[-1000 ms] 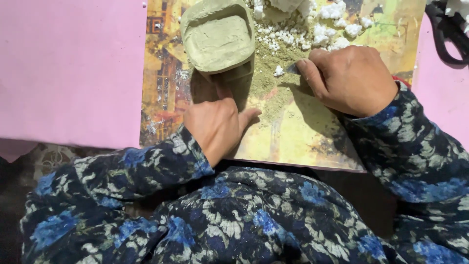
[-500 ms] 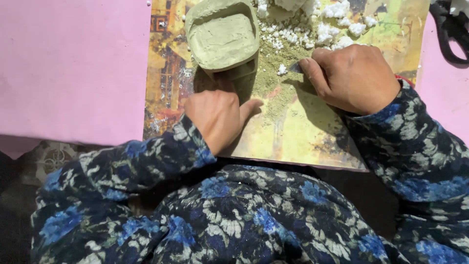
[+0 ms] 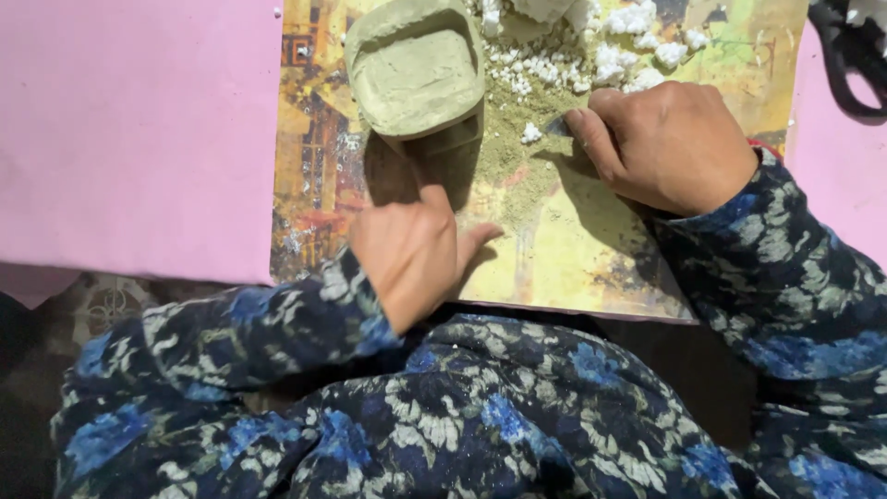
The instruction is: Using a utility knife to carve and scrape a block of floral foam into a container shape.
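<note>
On yellow printed sheet (image 3: 591, 249), perhaps powder (image 3: 513, 152).

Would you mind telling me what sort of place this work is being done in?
Probably a home craft spot, worked seated on the floor: a pink sheet under a printed board, with a greenish clay bowl, white crumbs and black scissors.

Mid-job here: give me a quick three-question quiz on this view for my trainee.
1. True or false: the green clay dish stands on the pink surface.
2. Which hand pinches the small dark tool?
A. left hand
B. right hand
3. What lies scattered beyond the right hand?

Key:
1. False; it stands on the printed board.
2. B.
3. White crumbs.
</note>
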